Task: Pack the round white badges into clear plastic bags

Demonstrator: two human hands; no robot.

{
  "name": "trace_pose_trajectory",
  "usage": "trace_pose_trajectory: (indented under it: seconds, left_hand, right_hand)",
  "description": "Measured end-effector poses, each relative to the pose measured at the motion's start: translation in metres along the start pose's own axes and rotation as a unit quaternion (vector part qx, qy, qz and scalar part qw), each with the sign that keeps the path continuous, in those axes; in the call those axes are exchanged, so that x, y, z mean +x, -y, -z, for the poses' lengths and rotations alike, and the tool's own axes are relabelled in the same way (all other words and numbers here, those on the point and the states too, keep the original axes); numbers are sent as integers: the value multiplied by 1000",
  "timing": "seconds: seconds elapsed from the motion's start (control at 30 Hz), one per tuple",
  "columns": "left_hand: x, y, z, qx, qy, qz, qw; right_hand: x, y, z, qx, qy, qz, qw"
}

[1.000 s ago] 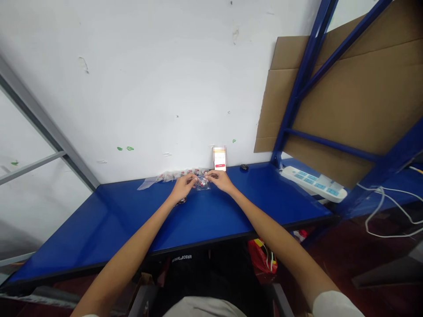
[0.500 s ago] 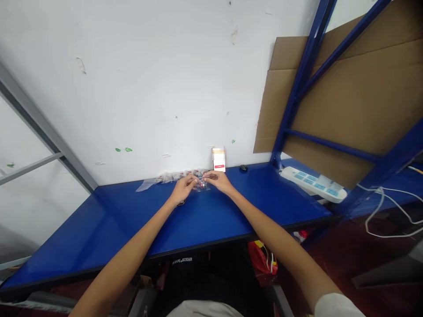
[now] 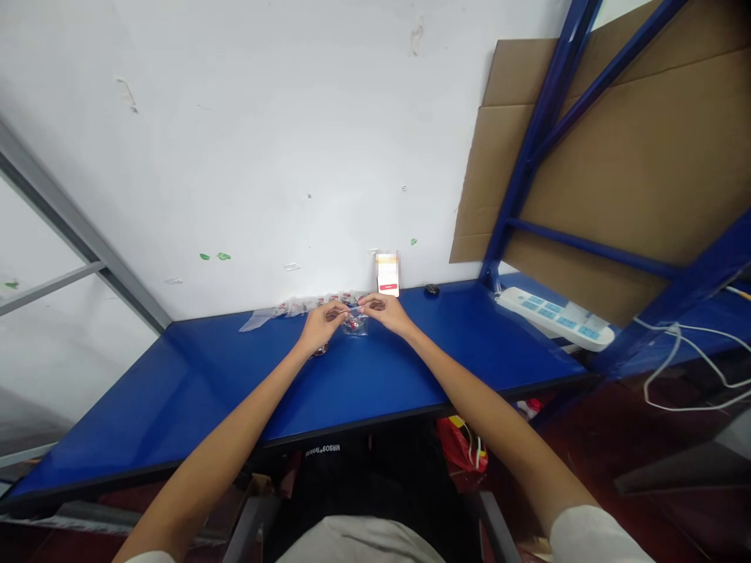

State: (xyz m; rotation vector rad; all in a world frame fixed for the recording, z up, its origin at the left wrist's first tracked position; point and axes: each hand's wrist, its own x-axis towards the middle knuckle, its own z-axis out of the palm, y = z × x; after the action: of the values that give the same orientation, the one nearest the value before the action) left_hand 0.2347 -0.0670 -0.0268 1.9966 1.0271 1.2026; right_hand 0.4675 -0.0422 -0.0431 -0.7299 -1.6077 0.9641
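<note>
A small clear plastic bag [image 3: 355,324] hangs between my hands just above the blue table, with a shiny red and silver item inside that is too small to name. My left hand [image 3: 322,322] pinches the bag's top edge on the left side. On the right side of that same edge, the fingers of my right hand [image 3: 387,312] are closed. Behind my hands, several filled clear bags [image 3: 296,306] lie in a row along the wall. A small metallic item [image 3: 320,350] shows partly beside my left wrist.
A lit phone [image 3: 387,275] leans against the wall behind my right hand. To its right lies a small black object [image 3: 432,289]. A white power strip [image 3: 556,317] rests near the blue metal frame [image 3: 528,168], with cardboard [image 3: 634,148] behind it. The blue table [image 3: 193,391] has a dark front edge.
The camera view has tilted slightly downward, so the scene sits a little higher. My hands keep hold of the bag's top edge, and the bag hangs more fully in view.
</note>
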Motion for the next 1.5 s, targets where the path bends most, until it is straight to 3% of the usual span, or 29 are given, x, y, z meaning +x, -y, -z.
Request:
trace_pose_trajectory:
  seconds: [0.27,0.5,1.0,1.5]
  left_hand:
    - [-1,-5,1,7,-12,-8,1000]
    - [0,1,3,3,-16,-4,1000]
    - [-2,-15,8,153,8,-94,984]
    - [-3,-14,8,146,39,-82,985]
  right_hand:
    - [0,-1,1,3,9,-1,1000]
    - [-2,3,3,-81,36,27,996]
    - [-4,13,4,-129,4,52,990]
    - [-6,13,4,-130,67,33,989]
